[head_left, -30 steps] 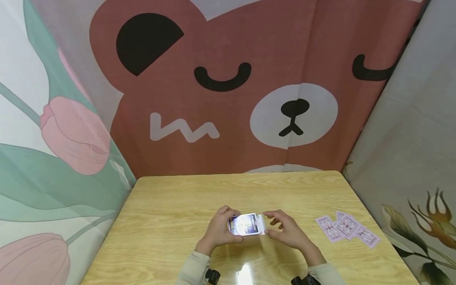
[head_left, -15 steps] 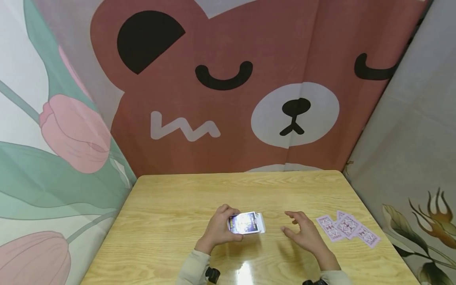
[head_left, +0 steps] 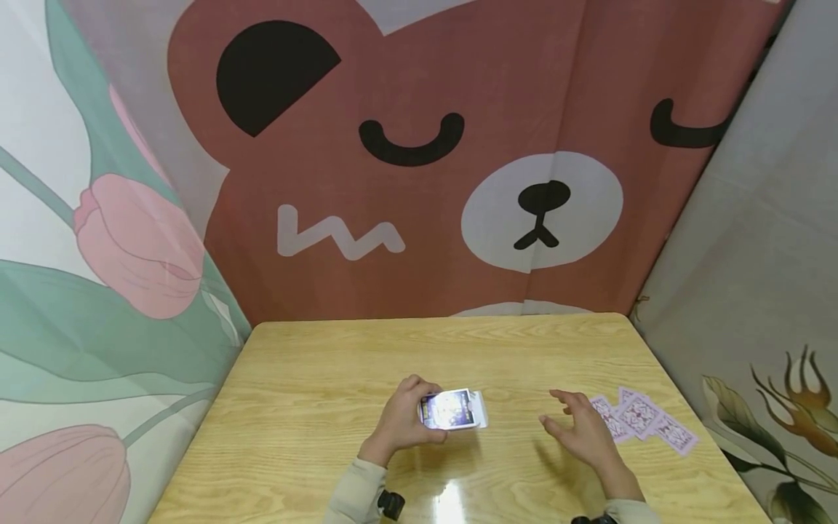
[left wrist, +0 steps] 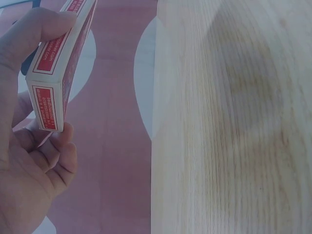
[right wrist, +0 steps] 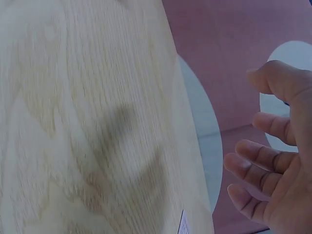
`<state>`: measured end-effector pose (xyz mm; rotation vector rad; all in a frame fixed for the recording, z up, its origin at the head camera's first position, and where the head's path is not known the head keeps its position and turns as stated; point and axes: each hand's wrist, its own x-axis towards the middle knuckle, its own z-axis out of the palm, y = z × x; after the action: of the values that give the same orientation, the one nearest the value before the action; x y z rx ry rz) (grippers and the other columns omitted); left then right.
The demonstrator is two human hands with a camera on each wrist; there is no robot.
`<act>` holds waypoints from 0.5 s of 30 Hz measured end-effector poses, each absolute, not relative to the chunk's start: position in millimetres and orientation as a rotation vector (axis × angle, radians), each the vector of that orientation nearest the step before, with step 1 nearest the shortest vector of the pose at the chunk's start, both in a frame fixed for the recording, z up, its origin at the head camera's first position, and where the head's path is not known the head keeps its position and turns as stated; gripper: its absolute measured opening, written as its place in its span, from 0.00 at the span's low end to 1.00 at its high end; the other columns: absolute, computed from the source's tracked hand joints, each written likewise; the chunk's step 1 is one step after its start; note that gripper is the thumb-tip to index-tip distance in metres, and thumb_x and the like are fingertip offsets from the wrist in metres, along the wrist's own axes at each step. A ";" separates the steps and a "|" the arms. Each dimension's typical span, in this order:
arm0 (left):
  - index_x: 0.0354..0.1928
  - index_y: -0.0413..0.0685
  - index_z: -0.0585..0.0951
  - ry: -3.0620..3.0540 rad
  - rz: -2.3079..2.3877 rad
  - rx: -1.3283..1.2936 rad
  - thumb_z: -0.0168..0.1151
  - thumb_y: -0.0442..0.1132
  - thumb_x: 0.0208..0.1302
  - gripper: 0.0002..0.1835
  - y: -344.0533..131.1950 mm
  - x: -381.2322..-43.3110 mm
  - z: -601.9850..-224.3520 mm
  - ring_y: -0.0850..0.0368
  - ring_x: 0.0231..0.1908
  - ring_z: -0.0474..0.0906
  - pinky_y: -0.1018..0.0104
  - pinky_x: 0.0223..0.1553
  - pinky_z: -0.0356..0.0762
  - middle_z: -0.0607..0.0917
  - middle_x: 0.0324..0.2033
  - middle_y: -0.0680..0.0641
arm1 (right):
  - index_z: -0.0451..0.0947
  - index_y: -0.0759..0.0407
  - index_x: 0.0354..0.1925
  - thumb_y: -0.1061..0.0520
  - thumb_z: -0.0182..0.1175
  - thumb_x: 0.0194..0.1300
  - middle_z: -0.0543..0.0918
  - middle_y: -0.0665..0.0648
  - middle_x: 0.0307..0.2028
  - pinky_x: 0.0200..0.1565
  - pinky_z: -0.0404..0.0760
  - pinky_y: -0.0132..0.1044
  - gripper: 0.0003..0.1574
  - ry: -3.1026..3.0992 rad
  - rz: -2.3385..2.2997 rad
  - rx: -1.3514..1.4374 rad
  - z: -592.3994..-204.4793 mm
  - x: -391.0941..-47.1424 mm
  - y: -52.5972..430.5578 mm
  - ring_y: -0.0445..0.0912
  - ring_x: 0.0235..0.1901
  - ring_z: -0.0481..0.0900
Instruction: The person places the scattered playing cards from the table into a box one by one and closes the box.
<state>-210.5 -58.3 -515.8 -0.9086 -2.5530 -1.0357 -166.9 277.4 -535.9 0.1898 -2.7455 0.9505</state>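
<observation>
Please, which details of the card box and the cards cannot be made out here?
Head view: glare washes out much of the card box's printed face.
Head view: the right grip hides part of the leftmost card.
Left wrist view: the top edge cuts off the rest of the box.
Right wrist view: the bottom edge leaves only a card corner.

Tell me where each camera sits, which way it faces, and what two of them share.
Head: worn on the head, facing forward and down at the table, cards and printed cloth; left hand, right hand and sleeves show.
Left wrist: worn there, facing the left fingers gripping the card box.
Right wrist: worn there, facing the right fingers, holding nothing, and the table.
Shared: the card box shows in head and left wrist views.
</observation>
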 end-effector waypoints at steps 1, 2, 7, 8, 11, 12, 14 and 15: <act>0.44 0.47 0.81 -2.552 -1.036 -0.908 0.77 0.49 0.24 0.35 -58.4 -210.6 -515.8 0.62 0.35 0.69 0.70 0.37 0.72 0.74 0.35 0.55 | 0.71 0.63 0.56 0.47 0.65 0.56 0.73 0.66 0.47 0.31 0.75 0.49 0.34 -2.753 0.945 0.181 -536.2 -167.2 279.7 0.59 0.40 0.75; 0.44 0.47 0.81 -2.555 -1.033 -0.906 0.77 0.49 0.24 0.35 -58.4 -210.6 -515.9 0.63 0.35 0.69 0.70 0.37 0.72 0.74 0.35 0.55 | 0.71 0.63 0.56 0.48 0.65 0.56 0.73 0.66 0.46 0.30 0.75 0.49 0.34 -2.759 0.937 0.173 -536.5 -167.4 282.0 0.59 0.40 0.75; 0.45 0.48 0.81 -2.578 -1.013 -0.891 0.78 0.48 0.24 0.35 -58.4 -210.7 -516.3 0.64 0.35 0.68 0.71 0.37 0.71 0.74 0.35 0.57 | 0.72 0.64 0.56 0.50 0.66 0.56 0.74 0.66 0.46 0.30 0.75 0.50 0.33 -2.789 0.873 0.132 -537.8 -168.4 295.3 0.59 0.40 0.75; 0.45 0.48 0.81 -2.582 -1.011 -0.888 0.78 0.48 0.25 0.35 -58.5 -210.6 -516.4 0.64 0.35 0.68 0.71 0.37 0.71 0.74 0.35 0.57 | 0.72 0.64 0.55 0.50 0.66 0.55 0.74 0.66 0.45 0.30 0.75 0.50 0.33 -2.790 0.859 0.126 -538.1 -168.1 298.1 0.60 0.40 0.75; 0.45 0.48 0.81 -2.592 -1.007 -0.883 0.78 0.48 0.25 0.35 -59.3 -210.4 -516.6 0.64 0.35 0.68 0.71 0.37 0.71 0.73 0.35 0.57 | 0.72 0.66 0.55 0.50 0.66 0.55 0.73 0.67 0.46 0.29 0.75 0.50 0.33 -2.806 0.822 0.106 -539.3 -167.4 306.4 0.60 0.40 0.75; 0.45 0.48 0.81 -2.595 -1.005 -0.880 0.78 0.48 0.25 0.35 -59.6 -210.4 -516.6 0.64 0.34 0.68 0.71 0.36 0.71 0.73 0.35 0.57 | 0.71 0.66 0.55 0.50 0.66 0.55 0.73 0.68 0.46 0.29 0.75 0.49 0.34 -2.813 0.812 0.097 -539.5 -167.2 309.0 0.60 0.40 0.75; 0.45 0.48 0.81 -2.600 -1.002 -0.877 0.78 0.48 0.25 0.35 -60.0 -210.3 -516.5 0.64 0.34 0.67 0.71 0.36 0.71 0.73 0.35 0.57 | 0.71 0.66 0.56 0.48 0.65 0.56 0.73 0.69 0.47 0.28 0.75 0.48 0.35 -2.836 0.796 0.069 -540.2 -167.0 313.9 0.59 0.39 0.75; 0.45 0.49 0.81 -2.602 -1.000 -0.875 0.78 0.48 0.25 0.35 -60.3 -210.3 -516.4 0.64 0.34 0.68 0.71 0.36 0.71 0.73 0.35 0.57 | 0.71 0.66 0.56 0.48 0.64 0.56 0.72 0.69 0.47 0.27 0.74 0.48 0.35 -2.850 0.790 0.051 -540.3 -166.9 316.1 0.59 0.38 0.75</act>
<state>-210.3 -60.3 -516.4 -0.8749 -2.6016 -0.9995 -166.9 316.1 -540.3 0.0507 -2.8505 0.7903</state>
